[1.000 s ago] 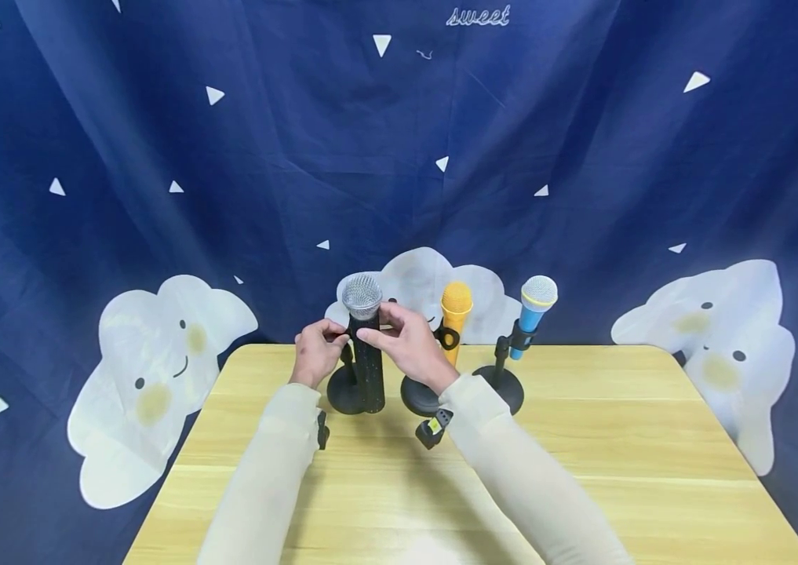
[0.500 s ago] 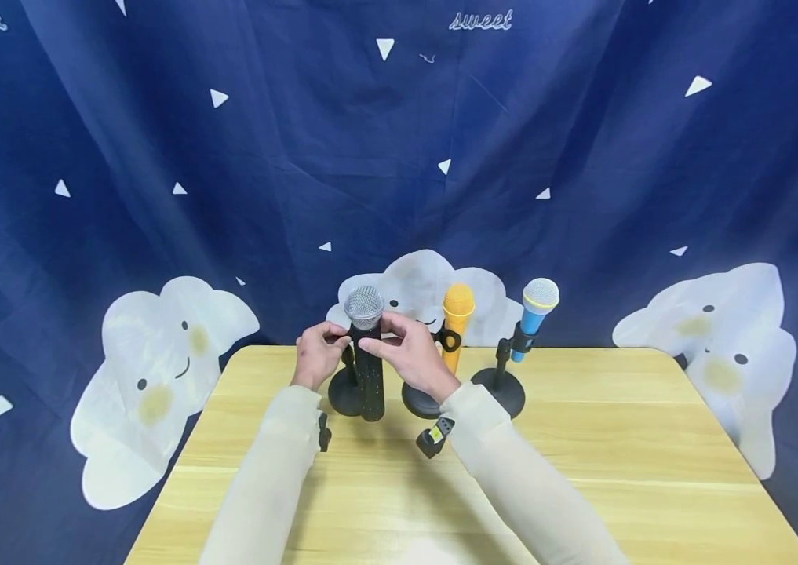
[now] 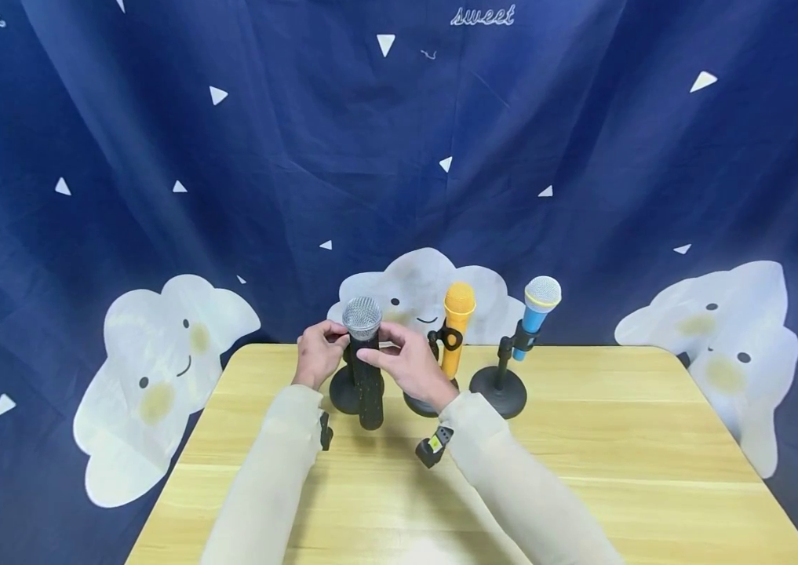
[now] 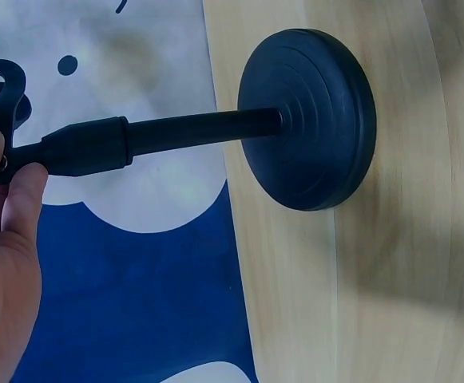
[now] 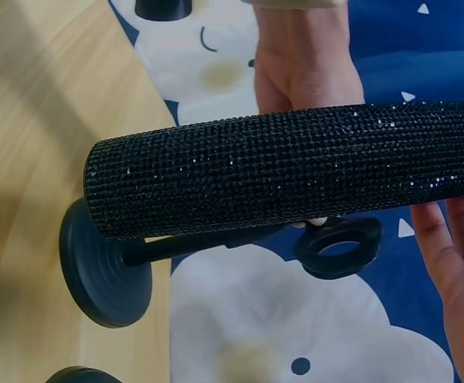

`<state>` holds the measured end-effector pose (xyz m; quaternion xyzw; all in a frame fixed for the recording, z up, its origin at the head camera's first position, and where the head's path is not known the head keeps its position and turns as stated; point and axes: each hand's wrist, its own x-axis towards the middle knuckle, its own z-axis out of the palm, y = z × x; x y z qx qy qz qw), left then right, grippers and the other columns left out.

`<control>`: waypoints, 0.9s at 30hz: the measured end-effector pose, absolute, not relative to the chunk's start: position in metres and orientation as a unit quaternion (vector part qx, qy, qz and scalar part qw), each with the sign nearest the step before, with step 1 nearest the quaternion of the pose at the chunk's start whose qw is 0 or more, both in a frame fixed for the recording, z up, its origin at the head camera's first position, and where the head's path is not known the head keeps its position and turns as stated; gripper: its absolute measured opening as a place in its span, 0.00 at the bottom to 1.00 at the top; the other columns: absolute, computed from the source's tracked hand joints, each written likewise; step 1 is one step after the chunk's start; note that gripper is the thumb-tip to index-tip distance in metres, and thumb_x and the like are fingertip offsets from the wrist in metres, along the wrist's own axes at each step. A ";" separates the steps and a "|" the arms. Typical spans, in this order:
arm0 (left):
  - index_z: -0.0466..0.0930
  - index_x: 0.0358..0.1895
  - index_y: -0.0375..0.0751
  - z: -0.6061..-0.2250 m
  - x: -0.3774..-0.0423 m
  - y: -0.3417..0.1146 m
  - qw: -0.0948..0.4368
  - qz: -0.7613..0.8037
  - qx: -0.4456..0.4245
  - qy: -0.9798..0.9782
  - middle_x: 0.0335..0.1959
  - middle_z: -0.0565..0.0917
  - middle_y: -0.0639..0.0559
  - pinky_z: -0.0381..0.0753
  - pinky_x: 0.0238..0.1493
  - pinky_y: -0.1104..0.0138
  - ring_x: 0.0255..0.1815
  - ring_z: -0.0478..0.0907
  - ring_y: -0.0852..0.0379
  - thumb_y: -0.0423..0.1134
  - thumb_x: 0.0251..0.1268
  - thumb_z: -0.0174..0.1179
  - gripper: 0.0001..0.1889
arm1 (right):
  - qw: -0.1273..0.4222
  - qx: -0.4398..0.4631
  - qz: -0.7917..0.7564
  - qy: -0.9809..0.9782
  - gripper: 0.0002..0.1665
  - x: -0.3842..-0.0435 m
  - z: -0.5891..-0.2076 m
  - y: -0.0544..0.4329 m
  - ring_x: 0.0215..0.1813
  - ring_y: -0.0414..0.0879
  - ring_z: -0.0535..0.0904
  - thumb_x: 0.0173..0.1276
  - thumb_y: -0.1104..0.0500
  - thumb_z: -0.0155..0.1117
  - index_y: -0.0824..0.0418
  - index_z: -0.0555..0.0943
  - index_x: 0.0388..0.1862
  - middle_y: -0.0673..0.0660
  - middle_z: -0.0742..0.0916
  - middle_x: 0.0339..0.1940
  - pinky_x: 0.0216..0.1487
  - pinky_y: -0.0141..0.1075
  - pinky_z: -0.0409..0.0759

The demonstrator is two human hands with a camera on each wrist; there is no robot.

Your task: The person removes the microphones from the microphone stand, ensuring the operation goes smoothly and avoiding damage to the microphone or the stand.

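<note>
The right hand (image 3: 409, 361) aptly gripped the seemingly stiff, rough microphone (image 3: 369, 392) below its head (image 3: 362, 317), beside the left hand (image 3: 317, 355) pinching a stand (image 4: 204, 132).

Left stand (image 3: 344, 394) behind one microphone (image 3: 369, 392), middle stand (image 3: 418, 405) and right stand (image 3: 500, 391) alongside on the table (image 3: 653, 439), curtain (image 3: 399, 118) behind.

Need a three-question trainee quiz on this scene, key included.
1. Short answer: what does the right grip hold?
2. True or false: the ring on the stand pinched by the left grip has no microphone in it.
3. Count: how many microphones show in the head view?

Key: 1. The black microphone. 2. True. 3. Three: that one, the orange microphone and the blue microphone.
</note>
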<state>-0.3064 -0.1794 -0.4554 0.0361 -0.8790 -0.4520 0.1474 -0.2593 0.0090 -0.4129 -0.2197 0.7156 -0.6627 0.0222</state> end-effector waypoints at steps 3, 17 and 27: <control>0.87 0.34 0.38 -0.456 -0.307 -0.179 0.150 -0.451 0.036 -0.879 0.33 0.88 0.43 0.81 0.48 0.56 0.40 0.85 0.48 0.29 0.61 0.67 0.02 | 0.026 -0.223 -0.667 0.711 0.22 -0.259 -0.417 0.008 0.47 0.50 0.87 0.65 0.62 0.72 0.63 0.82 0.58 0.58 0.87 0.44 0.51 0.37 0.84; 0.86 0.31 0.36 -0.455 -0.307 -0.181 0.144 -0.448 0.033 -0.882 0.28 0.86 0.46 0.77 0.45 0.57 0.37 0.81 0.48 0.30 0.60 0.68 0.02 | 0.033 -0.208 -0.654 0.727 0.20 -0.250 -0.422 0.007 0.47 0.51 0.87 0.65 0.64 0.72 0.64 0.82 0.56 0.59 0.86 0.45 0.50 0.37 0.84; 0.86 0.27 0.41 -0.457 -0.309 -0.181 0.165 -0.454 0.026 -0.875 0.29 0.86 0.46 0.76 0.46 0.56 0.36 0.81 0.48 0.29 0.57 0.68 0.04 | 0.042 -0.198 -0.652 0.730 0.18 -0.239 -0.413 0.007 0.46 0.53 0.87 0.65 0.65 0.71 0.68 0.82 0.54 0.60 0.86 0.43 0.49 0.37 0.84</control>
